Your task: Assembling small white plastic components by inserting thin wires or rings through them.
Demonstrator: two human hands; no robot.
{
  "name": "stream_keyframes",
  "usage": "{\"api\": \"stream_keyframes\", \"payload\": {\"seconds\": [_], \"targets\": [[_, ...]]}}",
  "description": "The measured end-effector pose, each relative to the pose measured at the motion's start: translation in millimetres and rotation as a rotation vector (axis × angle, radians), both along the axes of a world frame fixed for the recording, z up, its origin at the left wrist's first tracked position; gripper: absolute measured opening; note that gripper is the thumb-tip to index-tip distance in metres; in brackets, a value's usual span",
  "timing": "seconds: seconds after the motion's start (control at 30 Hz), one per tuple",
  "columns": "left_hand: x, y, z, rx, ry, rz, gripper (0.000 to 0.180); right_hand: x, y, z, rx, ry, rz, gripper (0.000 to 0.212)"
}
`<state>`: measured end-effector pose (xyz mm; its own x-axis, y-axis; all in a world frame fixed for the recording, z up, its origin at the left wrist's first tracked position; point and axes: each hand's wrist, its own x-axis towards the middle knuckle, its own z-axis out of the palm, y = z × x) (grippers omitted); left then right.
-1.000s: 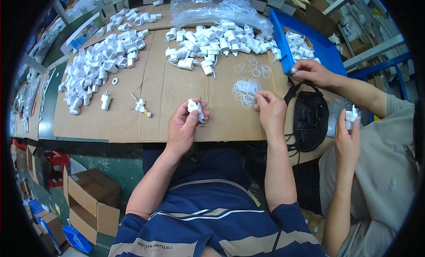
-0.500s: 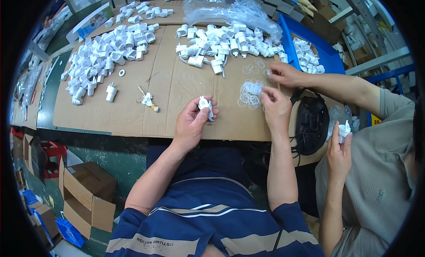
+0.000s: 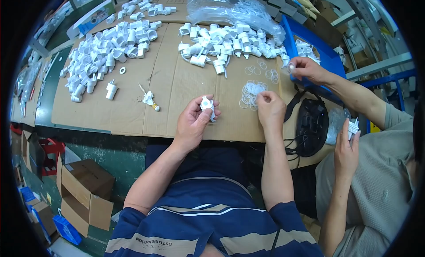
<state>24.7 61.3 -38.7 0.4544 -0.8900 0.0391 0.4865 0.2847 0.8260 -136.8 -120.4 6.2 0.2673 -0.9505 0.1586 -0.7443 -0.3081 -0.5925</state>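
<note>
My left hand (image 3: 193,124) is closed around a white plastic fitting (image 3: 206,104) above the front part of the cardboard. My right hand (image 3: 271,110) is beside a heap of thin clear rings (image 3: 251,90), its thumb and fingers pinched together. Whatever they pinch, if anything, is too small to make out. Left of my left hand lie a small white piece with a yellowish end (image 3: 149,98) and a lone white fitting (image 3: 111,90). Some loose rings (image 3: 271,74) are scattered beyond the heap.
Piles of white fittings lie at the left (image 3: 99,55) and the back (image 3: 230,42), near a clear plastic bag (image 3: 234,9). At the right are a blue tray (image 3: 321,40), a black bag (image 3: 311,124) and a co-worker's hands (image 3: 305,70), one holding a white fitting (image 3: 353,128).
My right hand has drawn slightly left and nearer, its fingers pinching beside the rings. My left hand keeps the fitting. The co-worker's far hand moved right, away from the rings.
</note>
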Motion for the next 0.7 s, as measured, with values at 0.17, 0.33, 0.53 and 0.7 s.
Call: {"api": "stream_keyframes", "payload": {"seconds": [0.17, 0.33, 0.53, 0.7], "targets": [[1.7, 2.2, -1.9, 0.004, 0.004, -0.004, 0.043, 0.0, 0.5, 8.5, 0.042, -0.044, -0.007, 0.021], [-0.2, 1.5, -1.4, -0.002, -0.008, 0.000, 0.043, 5.0, 4.0, -5.3, 0.015, -0.003, 0.048, 0.022], [-1.3, 1.6, 0.1, 0.006, 0.002, 0.023, 0.043, 11.5, 3.6, -8.6, 0.034, -0.112, 0.013, 0.021], [-1.4, 5.8, 3.4, 0.073, 0.078, 0.072, 0.044, 5.5, 16.6, 13.7, 0.136, -0.305, 0.081, 0.012]]}}
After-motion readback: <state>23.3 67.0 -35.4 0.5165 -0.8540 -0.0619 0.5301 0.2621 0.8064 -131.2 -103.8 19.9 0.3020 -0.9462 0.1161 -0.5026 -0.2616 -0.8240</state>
